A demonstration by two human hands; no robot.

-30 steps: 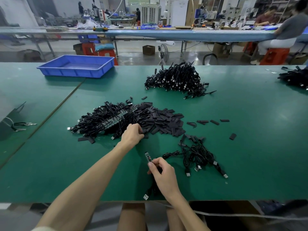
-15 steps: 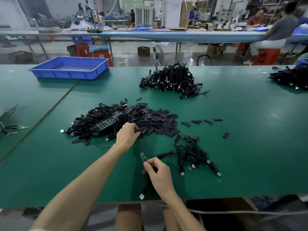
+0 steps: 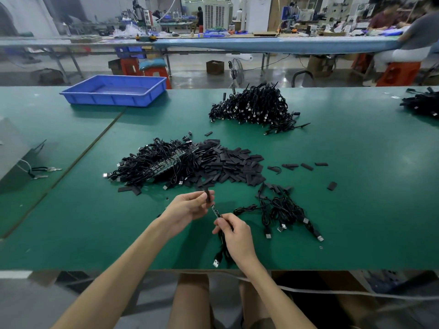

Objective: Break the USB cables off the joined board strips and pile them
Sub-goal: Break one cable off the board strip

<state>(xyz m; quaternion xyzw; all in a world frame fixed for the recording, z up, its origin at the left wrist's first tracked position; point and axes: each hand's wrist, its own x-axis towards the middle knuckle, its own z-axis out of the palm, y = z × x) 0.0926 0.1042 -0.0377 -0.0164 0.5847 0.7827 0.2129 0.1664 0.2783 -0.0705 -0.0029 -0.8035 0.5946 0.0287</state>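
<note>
My left hand [image 3: 187, 208] pinches a small black sleeve piece [image 3: 207, 195] just in front of the heap. My right hand [image 3: 234, 235] grips a USB cable [image 3: 219, 254] whose small board end [image 3: 215, 211] sticks up between the two hands; its plug hangs near the table's front edge. Behind my hands lies a tangle of cables on joined board strips [image 3: 159, 162], and beside it a heap of black sleeve pieces [image 3: 235, 166]. A small pile of separated cables [image 3: 282, 212] lies to the right of my hands. A large pile of cables [image 3: 254, 106] sits further back.
A blue tray [image 3: 114, 91] stands at the back left of the green table [image 3: 356, 198]. Keys on a cord [image 3: 41, 172] lie at the left. Another cable heap [image 3: 422, 103] sits at the far right. A few loose sleeve pieces [image 3: 306, 166] are scattered right of the heap.
My left hand has left the heap with a black sleeve piece and come back toward my right hand, which still holds the cable's board end upright.
</note>
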